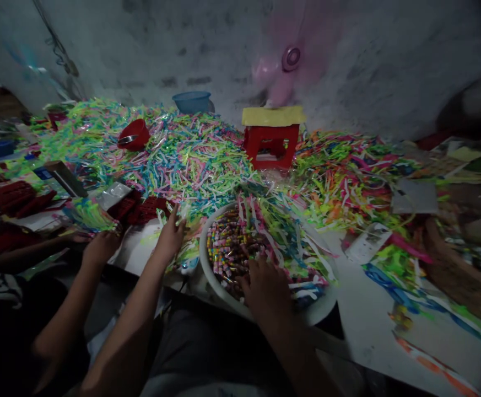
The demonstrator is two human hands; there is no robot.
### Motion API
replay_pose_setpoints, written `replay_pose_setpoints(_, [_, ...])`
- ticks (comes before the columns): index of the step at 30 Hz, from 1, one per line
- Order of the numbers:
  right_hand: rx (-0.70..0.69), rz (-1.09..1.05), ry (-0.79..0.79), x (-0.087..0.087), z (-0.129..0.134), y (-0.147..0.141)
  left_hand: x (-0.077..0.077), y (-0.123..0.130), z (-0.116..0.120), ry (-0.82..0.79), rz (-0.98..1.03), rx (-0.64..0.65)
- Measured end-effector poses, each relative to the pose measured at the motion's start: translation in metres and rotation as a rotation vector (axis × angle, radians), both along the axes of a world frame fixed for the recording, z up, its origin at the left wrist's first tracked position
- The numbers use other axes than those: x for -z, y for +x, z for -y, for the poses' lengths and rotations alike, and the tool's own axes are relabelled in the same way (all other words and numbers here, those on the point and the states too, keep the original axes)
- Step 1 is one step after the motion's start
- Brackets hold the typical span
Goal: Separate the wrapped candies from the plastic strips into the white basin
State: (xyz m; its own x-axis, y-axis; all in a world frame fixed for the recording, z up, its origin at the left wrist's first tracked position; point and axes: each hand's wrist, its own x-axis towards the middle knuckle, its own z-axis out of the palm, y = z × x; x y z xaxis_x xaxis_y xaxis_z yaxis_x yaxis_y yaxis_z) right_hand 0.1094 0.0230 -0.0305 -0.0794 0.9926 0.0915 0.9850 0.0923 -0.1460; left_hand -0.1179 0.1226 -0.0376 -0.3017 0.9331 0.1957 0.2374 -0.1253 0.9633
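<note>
Strips (199, 160) lie by the wide-open left hand (172, 234); right hand (267, 284) over beaded strands (223, 245) in basin (205, 259), cannot tell its hold

The left hand (172, 234) is raised with its fingers (176, 215) loosely spread and pointing forward, and the bare left forearm (130, 317) slants back from below them toward the body. The right hand (267, 284) is lower and well apart to the right of those fingers, back up, its own fingers bent forward and its thumb (243, 284) out on their left; the bare right forearm (300, 347) runs back and outward behind them, and dimness hides how tightly they close.
</note>
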Motion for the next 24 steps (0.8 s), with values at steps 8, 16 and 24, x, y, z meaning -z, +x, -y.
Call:
replay_pose_setpoints(8, [-0.023, -0.018, -0.003, 0.003, -0.006, 0.008, -0.017, -0.035, 0.036, 0.075, -0.054, 0.035])
replay_pose_setpoints(16, [-0.200, -0.640, 0.118, 0.021, 0.035, 0.044, -0.005, 0.115, 0.023, 0.059, -0.442, 0.507])
replay_pose_setpoints(24, [0.137, -0.623, 0.408, 0.032, 0.031, 0.101, 0.001, 0.152, 0.047, 0.184, -1.041, 0.660])
